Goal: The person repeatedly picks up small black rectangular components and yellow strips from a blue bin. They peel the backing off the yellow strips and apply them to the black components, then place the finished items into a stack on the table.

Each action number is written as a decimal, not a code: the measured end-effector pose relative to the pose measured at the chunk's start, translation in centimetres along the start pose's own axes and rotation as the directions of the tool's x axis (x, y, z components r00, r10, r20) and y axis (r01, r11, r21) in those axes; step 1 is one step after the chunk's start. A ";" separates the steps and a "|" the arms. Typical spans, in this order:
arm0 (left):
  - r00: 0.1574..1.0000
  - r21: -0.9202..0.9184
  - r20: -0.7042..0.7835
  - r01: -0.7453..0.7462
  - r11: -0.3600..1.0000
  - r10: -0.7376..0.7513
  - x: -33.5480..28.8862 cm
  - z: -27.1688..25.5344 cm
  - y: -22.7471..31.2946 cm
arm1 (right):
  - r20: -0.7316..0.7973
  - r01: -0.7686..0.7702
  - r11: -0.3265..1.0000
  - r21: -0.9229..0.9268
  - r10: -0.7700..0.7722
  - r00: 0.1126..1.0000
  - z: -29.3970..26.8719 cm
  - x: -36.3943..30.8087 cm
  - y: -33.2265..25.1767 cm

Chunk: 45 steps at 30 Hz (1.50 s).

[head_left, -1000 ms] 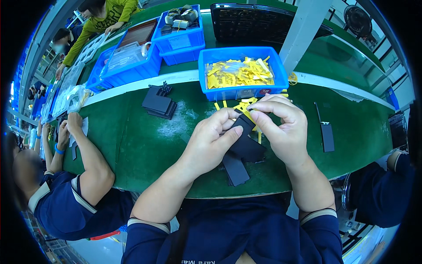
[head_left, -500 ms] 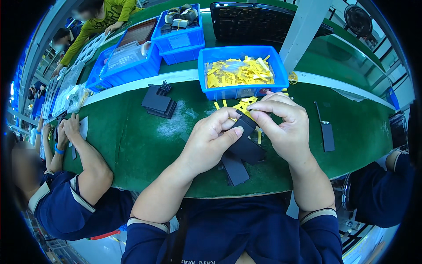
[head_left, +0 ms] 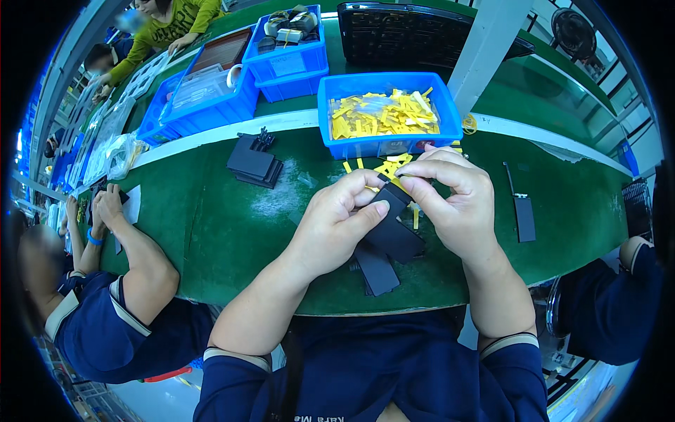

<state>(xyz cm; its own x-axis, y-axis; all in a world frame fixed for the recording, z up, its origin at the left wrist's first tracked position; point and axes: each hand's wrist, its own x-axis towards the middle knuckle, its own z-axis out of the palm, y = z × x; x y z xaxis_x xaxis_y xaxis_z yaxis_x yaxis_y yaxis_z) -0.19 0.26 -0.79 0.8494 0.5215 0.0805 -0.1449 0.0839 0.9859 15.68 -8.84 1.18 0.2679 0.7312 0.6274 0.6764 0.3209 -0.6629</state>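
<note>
My left hand (head_left: 329,226) grips a flat black battery (head_left: 391,202) between thumb and fingers, its narrow end tilted up and away. At that end my right hand (head_left: 453,200) is closed in a pinch on a thin dark strip, mostly hidden by the fingertips. Beneath the held piece lie more flat black batteries (head_left: 378,271), partly overlapping on the green table. Loose yellow strips (head_left: 389,167) are scattered just beyond my fingers.
A blue bin (head_left: 394,147) of yellow strips stands ahead. Stacked black batteries (head_left: 254,163) sit at left, and a single battery with a tail (head_left: 524,219) at right. Blue crates (head_left: 292,88) stand farther back. A co-worker's arm (head_left: 144,260) works at the left beside a white post-lined shelf edge.
My hands stay nearly where they were, with the battery shifted very slightly. The co-worker at left has moved their hands a little; the far person in yellow-green has drawn an arm back.
</note>
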 end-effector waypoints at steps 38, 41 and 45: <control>0.996 0.110 -0.079 -0.032 0.993 0.041 0.2 -1.0 0.4 | 0.114 0.387 0.826 -0.409 -0.375 0.920 -0.8 0.6 -0.8; 0.999 0.096 -0.009 0.038 0.995 -0.038 0.0 -1.4 1.4 | -0.155 0.135 0.930 -0.342 -0.198 0.968 -1.2 0.7 0.2; 0.980 0.177 -0.086 -0.162 0.971 0.179 0.4 -0.8 0.8 | 0.083 -0.407 0.877 0.255 0.400 0.913 -0.9 0.0 1.2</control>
<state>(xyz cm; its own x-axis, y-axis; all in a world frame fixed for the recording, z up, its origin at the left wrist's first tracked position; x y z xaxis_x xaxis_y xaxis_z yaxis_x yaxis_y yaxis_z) -0.37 1.18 -0.05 0.7630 0.5990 0.2429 -0.1882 -0.1537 0.9700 17.15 -8.99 0.72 0.4579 0.8458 0.2738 0.3096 0.1370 -0.9409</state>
